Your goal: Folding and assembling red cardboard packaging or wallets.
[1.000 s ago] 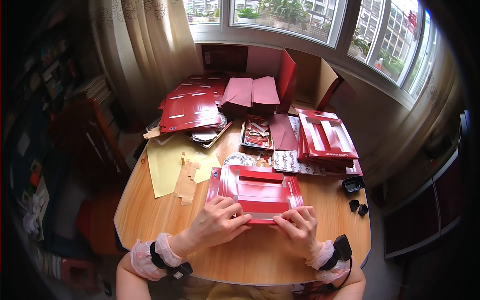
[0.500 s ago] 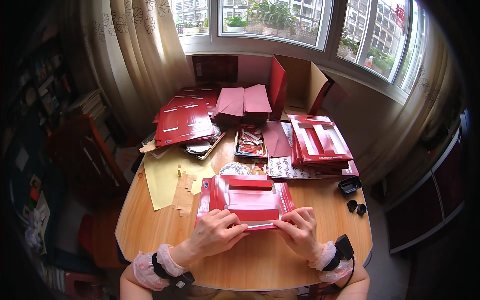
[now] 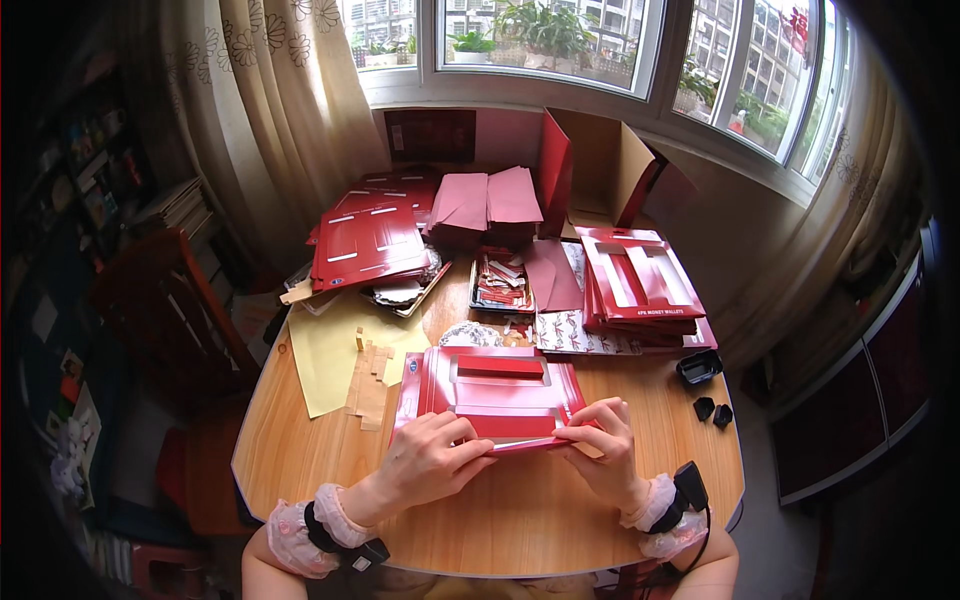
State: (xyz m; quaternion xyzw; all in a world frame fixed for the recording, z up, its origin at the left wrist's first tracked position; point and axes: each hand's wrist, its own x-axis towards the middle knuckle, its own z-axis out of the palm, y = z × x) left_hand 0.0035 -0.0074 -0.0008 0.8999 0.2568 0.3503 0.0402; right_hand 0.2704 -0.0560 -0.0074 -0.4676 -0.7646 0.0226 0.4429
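Observation:
A red and white printed card sleeve with cut-out windows lies on what look like more red cards in front of me. Its near edge is raised a little off the table. My left hand pinches that edge left of its middle, thumb and fingers together. At the right end of the same edge, my right hand grips it with thumb and fingertips. Between the two hands runs a narrow pale strip along the edge. The fingers cover part of the near corners.
The wooden table carries stacked red cards at back left, pink envelopes behind, and finished-looking red sleeves at right. Also there: yellow paper, a tray of scraps, a black tape dispenser-like holder, an open carton.
Both hands have shifted slightly away from me, and the near edge of the card sleeve is tilted up a bit more. The right fingers have re-set along the edge.

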